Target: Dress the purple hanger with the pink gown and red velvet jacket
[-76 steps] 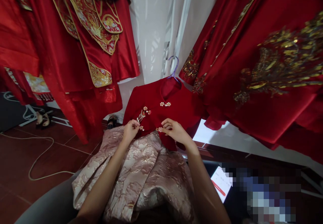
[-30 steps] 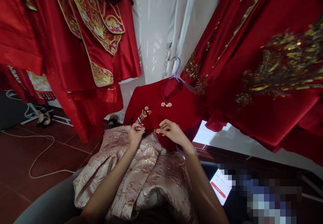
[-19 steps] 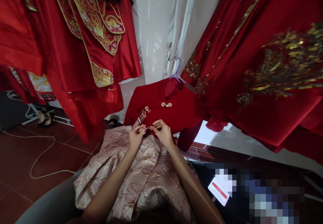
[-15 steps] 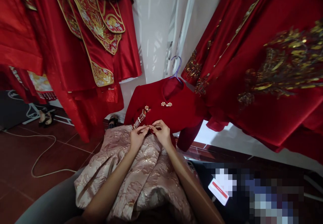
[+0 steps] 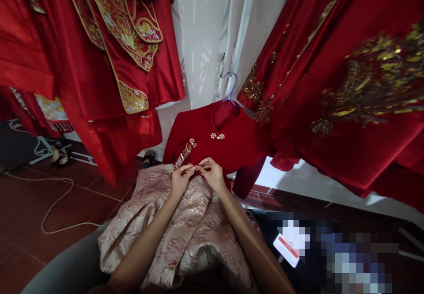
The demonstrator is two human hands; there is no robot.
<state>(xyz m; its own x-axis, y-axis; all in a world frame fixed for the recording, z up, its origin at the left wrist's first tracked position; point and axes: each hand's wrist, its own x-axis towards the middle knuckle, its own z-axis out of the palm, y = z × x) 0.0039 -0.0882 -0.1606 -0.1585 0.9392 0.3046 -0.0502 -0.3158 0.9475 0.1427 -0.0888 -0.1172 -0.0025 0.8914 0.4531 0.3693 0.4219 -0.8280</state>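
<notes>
My left hand (image 5: 181, 179) and my right hand (image 5: 212, 173) meet at the lower front of a red garment (image 5: 232, 152) on a purple hanger (image 5: 231, 84). Both hands are closed in a pinch, fingertips almost touching. Whatever small thing sits between them is too tiny to make out. Just above my left hand a beaded tassel ornament (image 5: 185, 153) slants across the red cloth. At the garment's neck sits a flower-shaped pearl clasp (image 5: 217, 136). Pink and gold brocade cloth (image 5: 179, 232) covers my lap beneath my forearms.
Red embroidered garments (image 5: 132, 42) hang at the left, and a large red one with gold sequins (image 5: 347, 99) at the right. A lit phone screen (image 5: 287, 249) lies at lower right. A pale cable (image 5: 71, 192) crosses the tiled floor near black shoes (image 5: 60, 155).
Both hands keep their pinch at the same spot, with only slight finger movement. The whole view has shifted very slightly.
</notes>
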